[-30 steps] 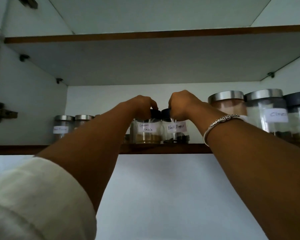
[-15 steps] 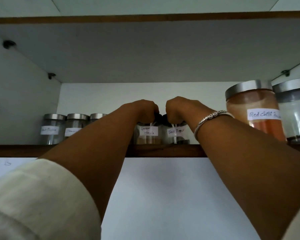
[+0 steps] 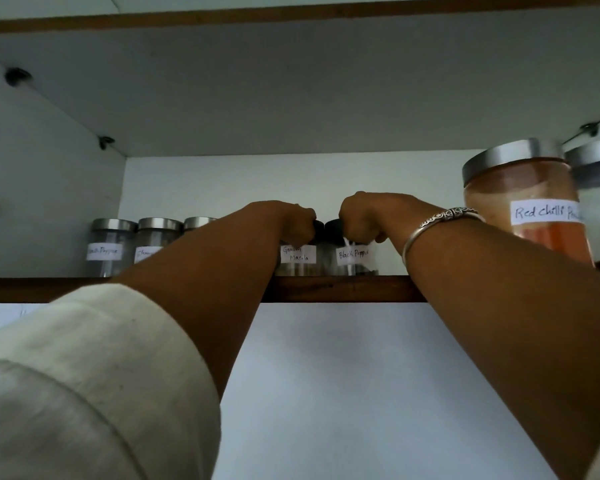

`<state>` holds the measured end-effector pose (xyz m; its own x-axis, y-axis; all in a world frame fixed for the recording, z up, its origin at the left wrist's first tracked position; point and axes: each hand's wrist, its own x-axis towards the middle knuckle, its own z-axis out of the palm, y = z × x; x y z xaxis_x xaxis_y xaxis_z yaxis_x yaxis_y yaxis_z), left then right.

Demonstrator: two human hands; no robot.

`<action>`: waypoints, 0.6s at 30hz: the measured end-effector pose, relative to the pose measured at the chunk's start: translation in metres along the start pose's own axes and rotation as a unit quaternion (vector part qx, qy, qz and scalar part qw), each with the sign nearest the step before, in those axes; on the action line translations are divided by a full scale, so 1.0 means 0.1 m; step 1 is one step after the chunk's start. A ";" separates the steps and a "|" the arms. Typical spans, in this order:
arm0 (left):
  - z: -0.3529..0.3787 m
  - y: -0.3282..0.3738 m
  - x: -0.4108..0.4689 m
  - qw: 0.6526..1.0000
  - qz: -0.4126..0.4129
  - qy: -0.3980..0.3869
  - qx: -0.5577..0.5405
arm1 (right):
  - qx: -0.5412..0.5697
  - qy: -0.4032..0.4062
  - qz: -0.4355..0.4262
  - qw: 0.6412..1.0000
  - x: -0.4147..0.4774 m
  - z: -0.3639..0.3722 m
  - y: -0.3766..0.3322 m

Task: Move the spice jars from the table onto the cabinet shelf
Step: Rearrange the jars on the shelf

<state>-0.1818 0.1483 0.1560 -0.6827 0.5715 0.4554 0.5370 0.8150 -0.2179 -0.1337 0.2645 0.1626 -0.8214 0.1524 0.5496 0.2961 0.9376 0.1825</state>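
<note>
The left hand (image 3: 297, 221) is curled from above round the black lid of the garam masala jar (image 3: 298, 259). The right hand (image 3: 359, 216) is curled in the same way round the lid of the black pepper jar (image 3: 354, 261). Both hands clamp their jars, and the knuckles of the two hands are near each other.

The two jars stand upright, just beside each other, on the shelf (image 3: 343, 289), about the middle of its length and a little behind its front edge. Their bottoms are hidden by that edge, so I cannot tell if they rest fully on the board.

Compared with a second ago, the hands keep the same hold on the lids, and the jars look smaller and deeper on the shelf. The head camera has also moved, so I cannot say surely how much of this is the jars going back. In my judgement the jars are being set down or pushed in, and what remains for these two is to let go and draw the arms back.

Toward the left end of the shelf stands a row of small steel-lidded jars (image 3: 110, 247). Toward the right end stands a big red chilli jar (image 3: 527, 209), near the right forearm, which could knock it when it draws back.
</note>
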 end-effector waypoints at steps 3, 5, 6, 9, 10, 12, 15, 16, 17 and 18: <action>0.00 -0.01 -0.01 1.000 0.000 -0.002 0.000 | 0.002 -0.006 0.003 1.000 0.03 0.01 0.02; 0.00 0.00 0.00 1.000 0.003 -0.006 -0.002 | 0.005 -0.009 0.005 1.000 0.06 0.01 0.03; 0.00 -0.01 0.00 1.000 0.005 -0.006 -0.005 | 0.007 -0.011 0.006 1.000 0.07 0.00 0.04; 0.00 -0.02 0.00 1.000 0.007 -0.002 -0.017 | 0.016 -0.012 0.008 1.000 0.10 0.01 0.05; 0.01 -0.02 0.01 1.000 0.007 0.001 -0.018 | 0.016 -0.010 0.007 1.000 0.10 0.02 0.06; 0.02 -0.02 0.01 1.000 0.004 0.008 -0.025 | 0.017 -0.004 0.006 1.000 0.10 0.03 0.07; 0.04 -0.04 -0.01 0.999 0.003 0.032 -0.041 | 0.008 0.007 0.004 1.000 0.06 0.05 0.07; 0.05 -0.04 -0.03 0.998 0.004 0.035 -0.045 | 0.000 0.011 0.005 1.000 0.05 0.07 0.07; 0.05 -0.05 -0.04 0.998 0.005 0.034 -0.048 | -0.010 0.016 0.006 1.000 0.04 0.09 0.07; 0.06 -0.05 -0.05 0.998 0.007 0.031 -0.050 | -0.020 0.019 0.007 1.000 0.03 0.11 0.08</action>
<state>-0.1844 0.1423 0.1493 -0.6451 0.5728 0.5058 0.5948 0.7919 -0.1382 -0.1394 0.2755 0.1568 -0.7978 0.1529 0.5832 0.3272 0.9223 0.2059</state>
